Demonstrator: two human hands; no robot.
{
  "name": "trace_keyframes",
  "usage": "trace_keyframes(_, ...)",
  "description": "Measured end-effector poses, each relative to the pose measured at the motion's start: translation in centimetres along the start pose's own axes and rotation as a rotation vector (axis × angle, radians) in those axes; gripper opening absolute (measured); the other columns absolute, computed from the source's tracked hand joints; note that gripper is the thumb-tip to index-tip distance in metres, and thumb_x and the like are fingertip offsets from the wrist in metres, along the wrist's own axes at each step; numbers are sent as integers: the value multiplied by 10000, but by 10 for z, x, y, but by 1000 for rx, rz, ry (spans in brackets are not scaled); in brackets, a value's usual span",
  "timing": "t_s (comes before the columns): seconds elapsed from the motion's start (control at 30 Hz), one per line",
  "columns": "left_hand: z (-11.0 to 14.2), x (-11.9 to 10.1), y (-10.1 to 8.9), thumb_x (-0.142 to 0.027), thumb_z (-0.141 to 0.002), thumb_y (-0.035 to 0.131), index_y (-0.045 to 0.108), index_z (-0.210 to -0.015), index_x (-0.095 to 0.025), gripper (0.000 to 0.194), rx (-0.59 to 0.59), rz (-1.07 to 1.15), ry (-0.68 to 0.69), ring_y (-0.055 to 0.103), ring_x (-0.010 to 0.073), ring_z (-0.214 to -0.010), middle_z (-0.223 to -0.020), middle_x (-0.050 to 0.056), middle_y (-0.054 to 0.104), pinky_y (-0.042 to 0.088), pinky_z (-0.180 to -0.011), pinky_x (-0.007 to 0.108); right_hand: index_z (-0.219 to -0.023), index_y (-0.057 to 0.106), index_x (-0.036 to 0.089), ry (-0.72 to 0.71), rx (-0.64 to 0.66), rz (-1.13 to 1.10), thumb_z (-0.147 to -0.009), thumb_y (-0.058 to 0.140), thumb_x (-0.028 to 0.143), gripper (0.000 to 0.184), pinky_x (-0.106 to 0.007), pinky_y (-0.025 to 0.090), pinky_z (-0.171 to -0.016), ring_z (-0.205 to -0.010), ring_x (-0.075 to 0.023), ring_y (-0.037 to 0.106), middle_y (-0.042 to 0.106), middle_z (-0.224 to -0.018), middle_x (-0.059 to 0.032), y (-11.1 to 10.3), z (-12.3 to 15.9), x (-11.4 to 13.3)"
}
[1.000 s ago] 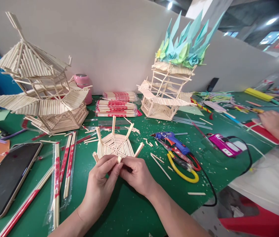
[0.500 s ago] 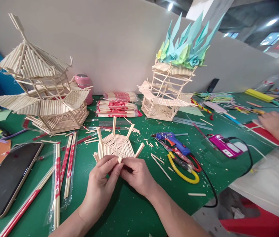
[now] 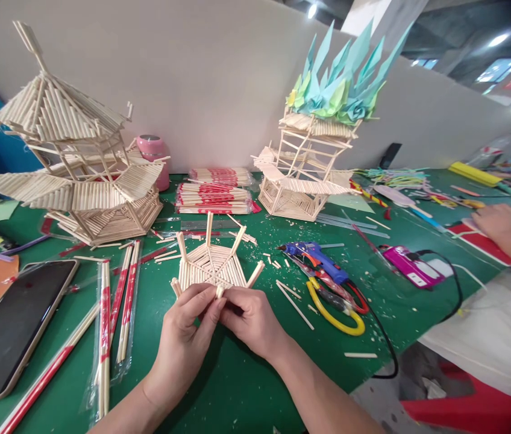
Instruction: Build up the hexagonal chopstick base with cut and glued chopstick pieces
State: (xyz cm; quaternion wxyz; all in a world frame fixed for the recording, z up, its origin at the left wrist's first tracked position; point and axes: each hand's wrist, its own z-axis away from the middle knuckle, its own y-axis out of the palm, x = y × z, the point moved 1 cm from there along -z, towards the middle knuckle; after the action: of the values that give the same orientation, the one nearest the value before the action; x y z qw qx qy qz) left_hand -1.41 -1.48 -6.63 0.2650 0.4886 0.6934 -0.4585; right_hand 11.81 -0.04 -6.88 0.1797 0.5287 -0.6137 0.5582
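Note:
A small base of pale wooden sticks (image 3: 213, 265) lies on the green table, its sticks laid in a web pattern with short posts standing at its corners. At its near edge, my left hand (image 3: 192, 328) pinches the end of a short wooden stick (image 3: 220, 291) between thumb and fingers. My right hand (image 3: 252, 319) is closed on the same stick from the other side, its fingertips partly hidden. Both hands cover the near part of the base. To their right lies a blue glue gun (image 3: 316, 260), apart from both hands.
Stick pavilions stand behind, a larger one (image 3: 115, 205) left and one with a paper top (image 3: 310, 196) right. Wrapped chopsticks (image 3: 104, 343) and a phone (image 3: 15, 328) lie left. Yellow-handled cutters (image 3: 337, 322) and a pink box (image 3: 413, 268) lie right, near another person's hand (image 3: 497, 223).

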Motion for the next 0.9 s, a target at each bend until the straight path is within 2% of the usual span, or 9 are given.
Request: trace_keyframes(0.9,0,0,-1,-144,-793,554,621,-811,-152,69,-14,2,-7,597,128,-731,-825,49,626,484,-658,205,-666,595,174,17,-7,-31,-826,526,168,174,-204,401,-517,-564,-115,548,621,-641,2,0,1,0)
